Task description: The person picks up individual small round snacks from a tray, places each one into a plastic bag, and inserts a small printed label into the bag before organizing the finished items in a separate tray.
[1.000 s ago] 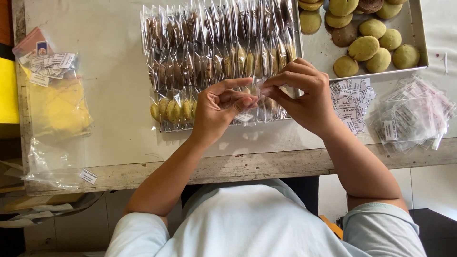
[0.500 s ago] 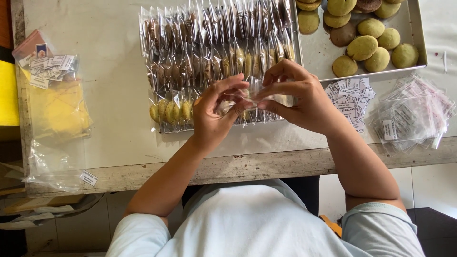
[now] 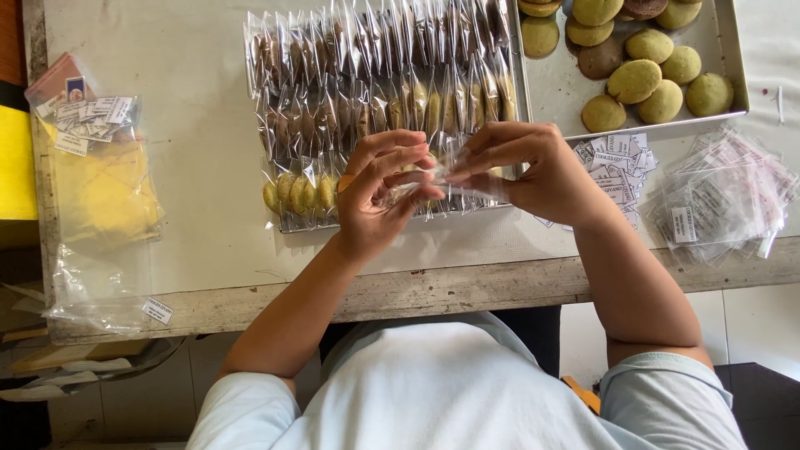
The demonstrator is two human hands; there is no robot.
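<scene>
Both hands pinch one clear bag [image 3: 446, 171] between their fingertips, left hand [image 3: 379, 196] and right hand [image 3: 533, 171] meeting above a tray of bagged cookies [image 3: 375, 92]. Bare cookies [image 3: 637, 79] lie beyond; labels [image 3: 617, 167] on the tabletop [image 3: 200, 167].

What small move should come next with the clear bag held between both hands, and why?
Probably spread its mouth open: both the left hand and right hand pinch the small clear bag, which looks empty, while unwrapped green cookies wait on the metal tray.
</scene>
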